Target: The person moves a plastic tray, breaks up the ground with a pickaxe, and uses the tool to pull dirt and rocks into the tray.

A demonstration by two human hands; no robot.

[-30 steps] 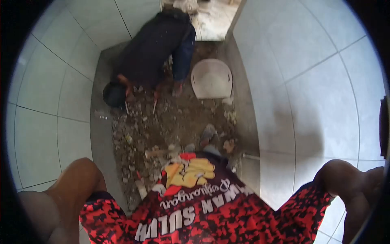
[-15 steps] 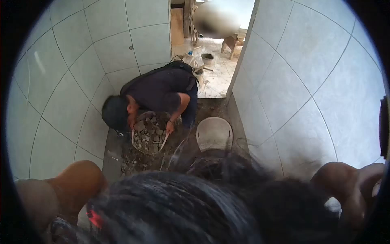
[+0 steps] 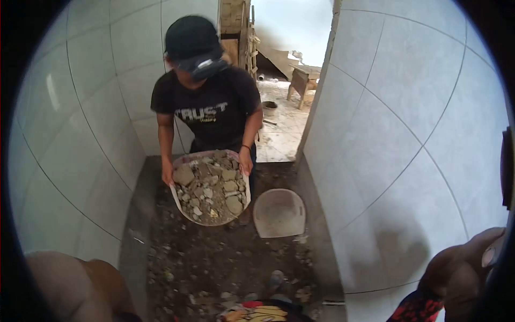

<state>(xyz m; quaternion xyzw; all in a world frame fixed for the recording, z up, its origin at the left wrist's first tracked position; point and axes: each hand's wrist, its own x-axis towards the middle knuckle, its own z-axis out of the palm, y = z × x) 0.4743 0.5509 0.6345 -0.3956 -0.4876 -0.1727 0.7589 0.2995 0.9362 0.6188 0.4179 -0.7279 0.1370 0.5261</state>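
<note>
At the lower left edge, a rounded bare limb (image 3: 70,284) is cut off by the frame. My left hand cannot be made out there, since no fingers show. Along the lower right edge, my right hand (image 3: 485,257) seems to show as a bit of skin and a nail beside a bent limb; its fingers are mostly hidden. Neither hand visibly holds anything. In front of me, a person in a black cap and dark T-shirt grips a pale plastic scoop pan (image 3: 248,199) by both sides. It is heaped with broken rubble (image 3: 209,185).
A second pale scoop pan (image 3: 279,212) lies on the debris-strewn dirt floor (image 3: 225,263). Tiled walls (image 3: 391,134) close in on both sides. Behind the person, a doorway opens to a tiled floor (image 3: 279,142) with a bucket (image 3: 270,107) and wooden bench (image 3: 304,80).
The person has straightened from a deep bend and lifted the rubble-filled pan off the floor. Dark hair that blocked the lower view is gone, and more floor shows.
</note>
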